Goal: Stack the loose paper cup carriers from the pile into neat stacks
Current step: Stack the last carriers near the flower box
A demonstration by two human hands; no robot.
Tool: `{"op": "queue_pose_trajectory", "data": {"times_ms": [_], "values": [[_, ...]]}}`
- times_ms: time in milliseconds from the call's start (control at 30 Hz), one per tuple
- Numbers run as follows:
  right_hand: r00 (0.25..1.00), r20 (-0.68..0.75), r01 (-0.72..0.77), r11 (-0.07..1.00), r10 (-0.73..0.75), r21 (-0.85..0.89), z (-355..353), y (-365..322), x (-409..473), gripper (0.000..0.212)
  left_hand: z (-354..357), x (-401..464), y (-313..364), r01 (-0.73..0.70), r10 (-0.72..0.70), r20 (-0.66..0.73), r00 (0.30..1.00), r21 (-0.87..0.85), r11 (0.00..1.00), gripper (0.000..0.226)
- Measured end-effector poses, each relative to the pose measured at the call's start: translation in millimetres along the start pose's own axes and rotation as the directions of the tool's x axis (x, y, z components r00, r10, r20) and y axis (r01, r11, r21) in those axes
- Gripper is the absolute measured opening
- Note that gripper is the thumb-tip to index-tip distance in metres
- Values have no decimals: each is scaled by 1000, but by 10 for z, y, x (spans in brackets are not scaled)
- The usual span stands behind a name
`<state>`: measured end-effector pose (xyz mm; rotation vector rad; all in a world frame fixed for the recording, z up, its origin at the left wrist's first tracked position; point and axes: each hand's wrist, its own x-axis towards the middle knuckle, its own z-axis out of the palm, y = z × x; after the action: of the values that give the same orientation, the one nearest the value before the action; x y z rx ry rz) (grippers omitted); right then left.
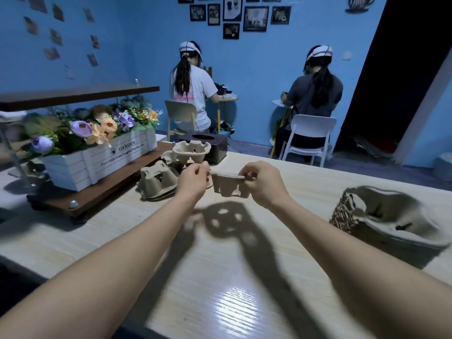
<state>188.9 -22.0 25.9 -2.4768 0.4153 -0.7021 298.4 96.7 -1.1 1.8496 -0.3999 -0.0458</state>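
1. The left hand (193,178) and right hand (263,183) each keep a pinching grip on an end rim of a brown moulded-pulp cup carrier (228,185), held above the middle of the pale wood-grain surface (220,277).
2. Such thin rim pinches could slip, dropping it.
3. The loose pile (176,167) near the far-left edge looks unsteady; the stack (391,216) at the right edge needs matched nesting, or it tilts.
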Motion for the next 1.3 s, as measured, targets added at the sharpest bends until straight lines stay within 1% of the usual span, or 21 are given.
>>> {"op": "queue_pose_trajectory", "data": {"times_ms": [67,100,167,233,300,367,433,533,600,633,667,733,833,900,933,1000,1033,1100,1167,1233,1300], "values": [[999,11,43,999,-43,28,-148,-67,-137,20,-33,-81,200,209,-187,120,975,-208,955,33],[998,15,64,997,-64,40,-230,-101,-198,19,-54,-126,270,279,-243,165,956,-252,927,27],[994,12,105,992,-106,70,-404,-155,-320,16,-95,-236,383,332,-276,238,931,-242,912,18],[991,9,130,987,-132,95,-568,-185,-433,17,-127,-331,455,374,-301,284,910,-254,892,17],[990,3,138,987,-138,85,-700,-184,-523,17,-154,-429,538,451,-350,335,875,-297,842,11],[991,-30,130,991,-129,39,-821,-161,-568,15,-173,-538,645,511,-373,396,839,-336,791,8],[991,-102,92,996,-91,10,-935,-123,-581,18,-167,-639,759,515,-356,421,834,-366,775,11],[975,-215,-39,998,49,51,-1121,-92,-641,26,-133,-768,931,481,-316,397,862,-439,759,14],[962,-231,-128,987,146,95,-1197,-58,-696,20,-87,-837,1031,449,-295,363,884,-485,750,14],[958,-217,-164,978,189,126,-1220,-46,-722,21,-55,-877,1081,435,-284,349,893,-507,744,14],[954,-196,-195,965,228,175,-1240,-43,-751,28,-17,-918,1129,422,-271,341,900,-526,738,14],[936,-128,-269,903,327,336,-1263,-42,-790,34,78,-1018,1230,402,-236,348,907,-556,727,13],[889,-46,-368,770,456,521,-1313,-23,-812,25,249,-1201,1359,397,-186,395,900,-562,726,11],[860,-54,-386,715,508,584,-1390,13,-799,17,339,-1303,1422,401,-146,448,882,-551,732,7],[851,-69,-391,715,521,580,-1444,47,-798,17,368,-1341,1448,400,-124,478,869,-533,746,7],[852,-112,-402,777,511,485,-1573,137,-802,16,397,-1377,1500,362,-86,522,849,-455,813,7],[861,-141,-399,820,489,409,-1648,182,-808,13,405,-1375,1534,308,-64,519,853,-400,863,10],[888,-174,-368,884,427,287,-1803,239,-853,9,430,-1329,1597,163,-12,450,893,-300,940,22],[916,-180,-318,922,359,220,-1928,275,-906,10,470,-1285,1665,32,62,374,925,-240,970,22],[943,-154,-270,948,297,170,-2022,304,-965,11,540,-1277,1720,-69,138,370,919,-192,979,17],[959,-117,-240,960,257,141,-2094,338,-1022,11,626,-1297,1739,-145,189,399,897,-137,980,16]]}}
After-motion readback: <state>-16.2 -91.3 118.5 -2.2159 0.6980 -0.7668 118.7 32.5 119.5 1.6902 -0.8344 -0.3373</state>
